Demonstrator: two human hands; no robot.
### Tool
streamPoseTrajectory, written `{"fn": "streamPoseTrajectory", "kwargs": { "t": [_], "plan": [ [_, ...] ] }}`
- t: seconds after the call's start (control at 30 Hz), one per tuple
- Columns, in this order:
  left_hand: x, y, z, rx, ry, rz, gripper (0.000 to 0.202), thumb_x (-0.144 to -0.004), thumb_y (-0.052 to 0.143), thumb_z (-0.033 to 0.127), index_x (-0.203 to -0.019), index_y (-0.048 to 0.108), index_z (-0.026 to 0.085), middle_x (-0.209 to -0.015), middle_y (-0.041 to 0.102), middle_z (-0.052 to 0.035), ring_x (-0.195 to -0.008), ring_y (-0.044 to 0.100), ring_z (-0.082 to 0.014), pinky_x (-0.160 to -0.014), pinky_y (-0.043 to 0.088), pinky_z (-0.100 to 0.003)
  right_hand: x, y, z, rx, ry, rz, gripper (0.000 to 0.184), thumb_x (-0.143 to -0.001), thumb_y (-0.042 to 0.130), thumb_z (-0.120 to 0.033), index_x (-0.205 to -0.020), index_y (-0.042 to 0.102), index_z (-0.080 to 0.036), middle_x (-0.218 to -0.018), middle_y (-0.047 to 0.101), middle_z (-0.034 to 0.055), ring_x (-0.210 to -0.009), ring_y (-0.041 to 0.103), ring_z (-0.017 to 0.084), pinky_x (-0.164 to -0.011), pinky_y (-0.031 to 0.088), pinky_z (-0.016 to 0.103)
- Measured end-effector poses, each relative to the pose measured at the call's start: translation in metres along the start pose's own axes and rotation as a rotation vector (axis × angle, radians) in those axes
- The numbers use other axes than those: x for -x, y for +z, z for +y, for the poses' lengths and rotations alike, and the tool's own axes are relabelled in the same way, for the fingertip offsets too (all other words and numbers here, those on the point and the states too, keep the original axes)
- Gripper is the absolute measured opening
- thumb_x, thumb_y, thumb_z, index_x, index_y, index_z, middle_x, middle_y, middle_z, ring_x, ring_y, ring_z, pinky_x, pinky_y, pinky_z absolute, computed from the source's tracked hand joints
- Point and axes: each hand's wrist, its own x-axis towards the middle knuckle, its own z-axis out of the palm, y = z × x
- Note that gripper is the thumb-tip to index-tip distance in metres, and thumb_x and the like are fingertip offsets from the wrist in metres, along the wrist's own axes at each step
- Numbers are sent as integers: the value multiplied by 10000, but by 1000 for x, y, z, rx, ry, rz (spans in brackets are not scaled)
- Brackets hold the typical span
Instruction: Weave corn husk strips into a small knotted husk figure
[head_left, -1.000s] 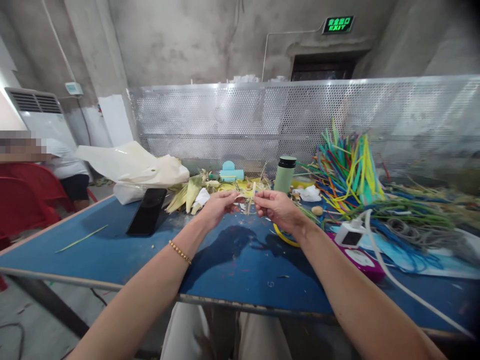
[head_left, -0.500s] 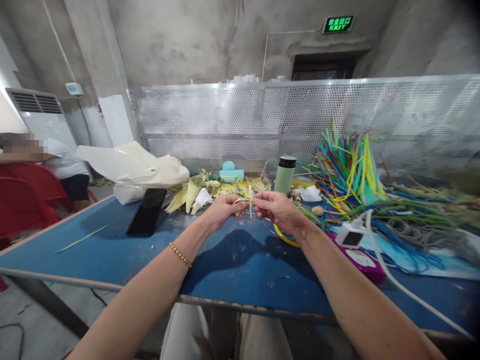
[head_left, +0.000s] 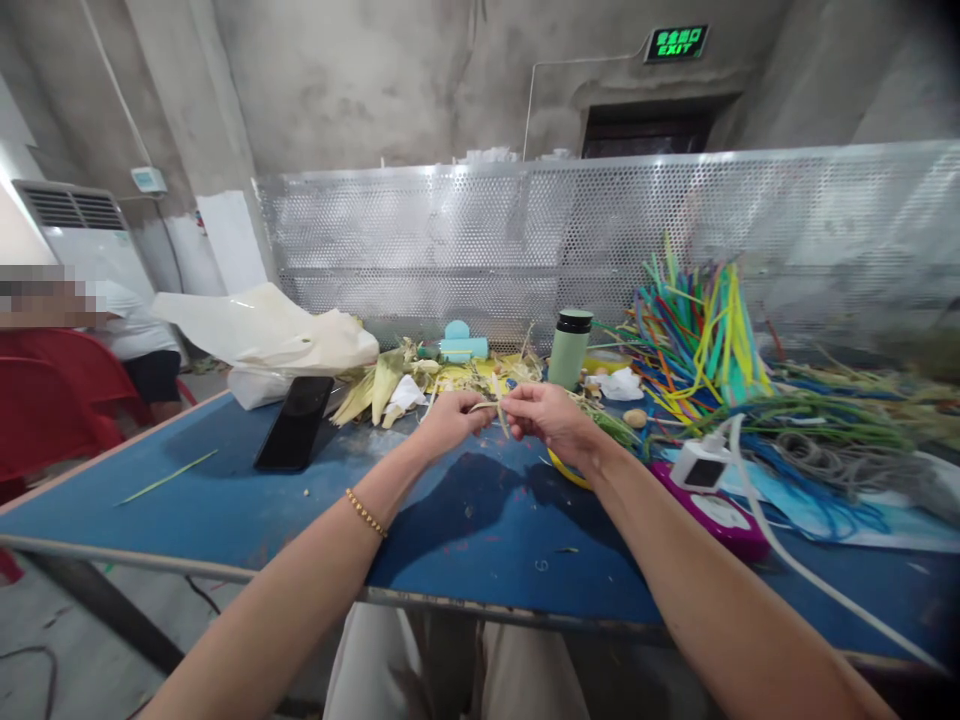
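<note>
Above the middle of the blue table, my left hand [head_left: 452, 422] and my right hand [head_left: 551, 418] almost meet. Both are closed in a pinch on thin pale plant strips [head_left: 500, 400], which look like strips of dried husk. One piece runs sideways out of my left fingers; another crosses it upright at my right fingertips. Exactly how they join is too small to tell. Pale dried corn husks [head_left: 386, 380] and a white crumpled tissue [head_left: 405, 396] lie beyond my left hand. Partly hidden behind my right wrist is a yellow ring-shaped thing [head_left: 568, 470].
On the table [head_left: 247, 520] lie a black phone [head_left: 294, 425] and a plastic bag [head_left: 300, 340]. A green bottle [head_left: 570, 350], colourful strips [head_left: 697, 340], a magenta box [head_left: 720, 515] and a white cable [head_left: 780, 560] are at right. A person sits at far left.
The upright strip at my right fingertips has tilted, its lower end now slanting right. My left hand has turned slightly inward; both hands stay close together at the same spot.
</note>
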Motion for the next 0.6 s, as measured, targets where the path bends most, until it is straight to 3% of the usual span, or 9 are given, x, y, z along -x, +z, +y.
{"fn": "streamPoseTrajectory", "kwargs": {
  "t": [0.2, 0.27, 0.4, 0.5, 0.6],
  "plan": [
    [0, -2, -1, 319, -80, -82, 266, -714, 696, 382, -660, 611, 135, -666, 610, -27, -569, 501, -101, -576, 355, -250, 3, -2, -5, 120, -111, -6, 299, -692, 735, -416, -738, 595, -155, -611, 593, -1, -475, 520, 96, -468, 410, 238],
    [-1, -3, -4, 463, -96, -96, 278, -695, 731, 380, -670, 608, 132, -659, 604, -24, -572, 515, -101, -581, 360, -250, 2, -4, -6, 273, -220, 108, 264, -769, 656, -420, -764, 603, -162, -646, 599, 18, -528, 541, 125, -523, 430, 268],
    [-4, -6, -9, 664, -182, -44, 253, -689, 757, 336, -725, 623, 124, -643, 588, -12, -543, 519, -87, -544, 349, -231, 1, -8, -10, 695, -652, 474, 170, -863, 545, -312, -831, 630, -168, -839, 626, 85, -720, 564, 180, -735, 459, 331],
    [-5, -7, -10, 715, -281, 21, 200, -695, 744, 276, -753, 639, 117, -626, 582, -10, -522, 525, -85, -508, 335, -217, 3, -6, -10, 863, -857, 388, 145, -866, 557, -256, -948, 651, -182, -951, 627, 104, -889, 566, 227, -851, 436, 371],
    [-4, -6, -9, 741, -308, -2, 164, -700, 727, 240, -757, 650, 107, -624, 594, -20, -520, 534, -90, -500, 344, -216, 4, 0, -7, 965, -908, 223, 203, -821, 626, -216, -1019, 668, -200, -1009, 633, 104, -999, 544, 263, -892, 409, 399]
  ]
}}
